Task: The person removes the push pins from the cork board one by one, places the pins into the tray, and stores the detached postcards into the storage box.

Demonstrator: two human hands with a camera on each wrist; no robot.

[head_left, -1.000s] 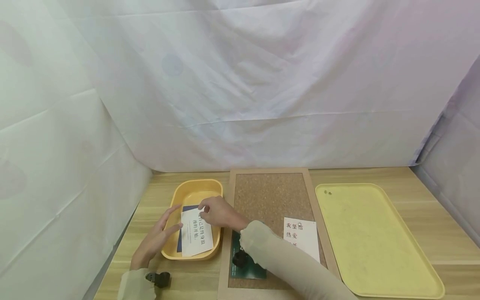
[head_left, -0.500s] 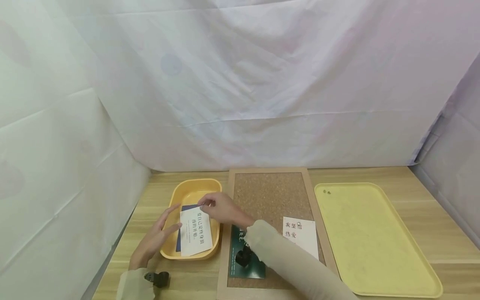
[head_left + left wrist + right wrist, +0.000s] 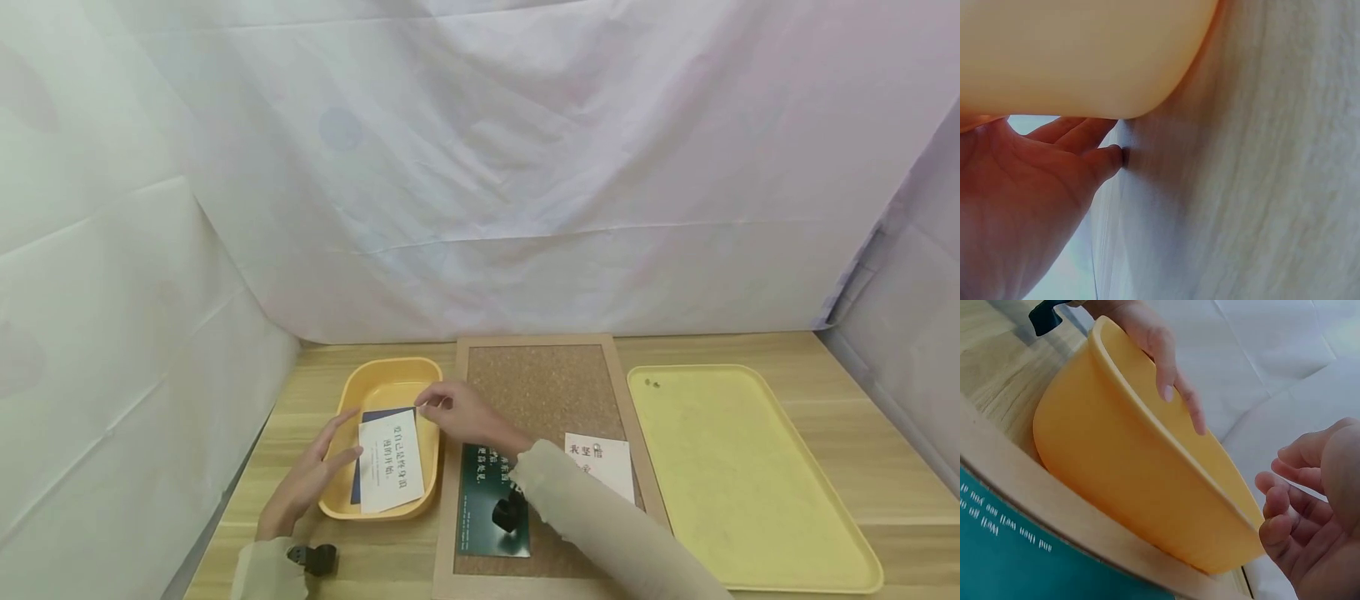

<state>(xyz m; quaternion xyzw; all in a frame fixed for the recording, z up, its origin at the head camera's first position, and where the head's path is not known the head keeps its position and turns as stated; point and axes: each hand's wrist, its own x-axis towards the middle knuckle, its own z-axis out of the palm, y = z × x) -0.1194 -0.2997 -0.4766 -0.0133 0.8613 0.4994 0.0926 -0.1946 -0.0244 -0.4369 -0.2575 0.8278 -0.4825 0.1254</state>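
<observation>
My left hand (image 3: 303, 483) grips the left rim of the yellow basin (image 3: 372, 375). Its thumb and a finger reach inside, other fingers (image 3: 1075, 132) stay outside. In the basin lies a white card (image 3: 392, 462) with printed characters, over a dark blue card (image 3: 356, 490). My right hand (image 3: 461, 411) hovers at the basin's right rim, just off the cards. Its fingers (image 3: 1277, 528) are loosely curled, with nothing visible held. Below my right forearm, a dark green card (image 3: 487, 525) lies on the cork board (image 3: 540, 379). A white card with characters (image 3: 611, 467) is there too, partly behind the sleeve.
To the right, a pale yellow tray (image 3: 750, 475) lies flat, with small dark bits (image 3: 651, 383) in its far left corner. The wooden table (image 3: 397, 567) ends at a hanging white cloth (image 3: 480, 283) at the back and left.
My right hand let go of the white card's top right corner and moved a little right and back. The card lies flatter in the basin. My left hand has hardly moved.
</observation>
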